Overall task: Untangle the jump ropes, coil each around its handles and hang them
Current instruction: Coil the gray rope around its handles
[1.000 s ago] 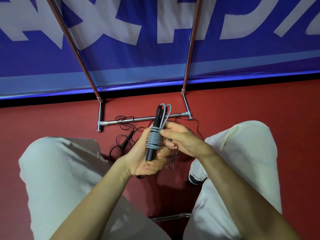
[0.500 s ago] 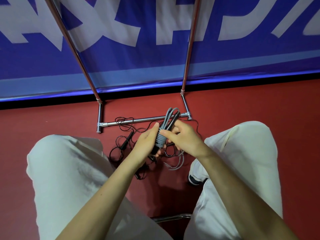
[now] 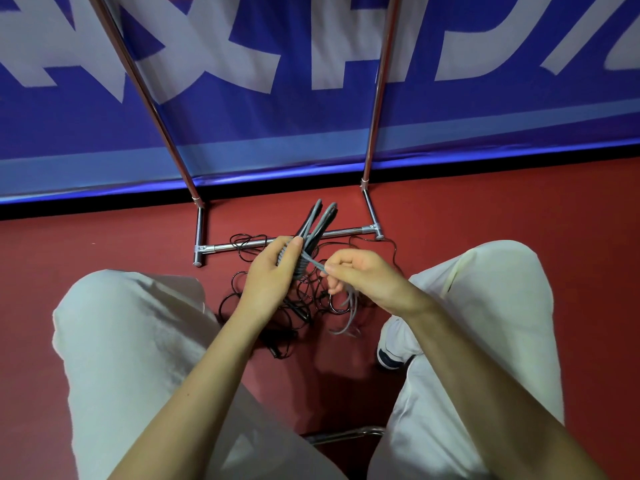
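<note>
The left hand (image 3: 273,271) grips the grey jump rope (image 3: 304,251) by its paired handles, upright over the floor (image 3: 485,209), so the coils already wound stay put. The right hand (image 3: 360,275) pinches the free grey strand taut beside the bundle, probably to lay the next turn; its slack end trails below. A tangled black jump rope (image 3: 277,306) lies on the floor between the knees, against the rack base (image 3: 242,247), waiting its turn. No containers are visible.

Sports hall: red floor (image 3: 519,209), banner (image 3: 311,116).
</note>
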### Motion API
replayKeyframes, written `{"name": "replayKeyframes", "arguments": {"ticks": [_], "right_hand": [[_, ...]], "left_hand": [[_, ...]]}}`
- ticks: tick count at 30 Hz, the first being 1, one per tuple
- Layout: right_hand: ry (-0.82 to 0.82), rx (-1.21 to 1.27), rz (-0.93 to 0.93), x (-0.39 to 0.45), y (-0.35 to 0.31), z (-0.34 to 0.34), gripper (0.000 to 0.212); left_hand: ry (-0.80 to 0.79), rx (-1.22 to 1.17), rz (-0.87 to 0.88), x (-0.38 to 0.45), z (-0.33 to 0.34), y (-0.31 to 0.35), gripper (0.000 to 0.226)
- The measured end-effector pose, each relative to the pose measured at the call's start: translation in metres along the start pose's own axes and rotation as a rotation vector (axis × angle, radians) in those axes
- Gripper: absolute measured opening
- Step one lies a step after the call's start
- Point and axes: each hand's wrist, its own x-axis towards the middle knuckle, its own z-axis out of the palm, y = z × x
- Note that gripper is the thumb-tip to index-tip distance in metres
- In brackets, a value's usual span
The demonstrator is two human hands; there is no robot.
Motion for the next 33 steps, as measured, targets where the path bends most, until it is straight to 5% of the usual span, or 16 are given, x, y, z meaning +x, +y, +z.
{"name": "replayKeyframes", "arguments": {"ticks": [4,10,20,25,29,33], "right_hand": [[-0.275,0.409,0.184,-0.006,-0.005,0.01,0.01],[-0.631,0.579,0.318,0.002,0.001,0.034,0.054],[-0.244,0.594,0.132,0.008,-0.003,0.031,0.019],[0.12,0.077,-0.069,0.011,0.002,0.024,0.022],[0.317,-0.209,-0.311,0.004,-0.009,0.011,0.018],[0.385,-0.266,-0.354,0.004,-0.013,0.012,0.017]], "left_hand": [[-0.045,0.038,0.139,0.0,-0.007,0.003,0.032],[-0.166,0.017,0.228,0.002,-0.016,0.007,0.031],[-0.043,-0.055,0.187,0.01,-0.026,0.008,0.045],[-0.062,0.088,0.083,0.01,-0.026,0.0,0.041],[-0.099,-0.152,-0.181,0.005,-0.013,0.013,0.049],[-0.152,-0.501,-0.399,0.003,0.0,0.019,0.049]]}}
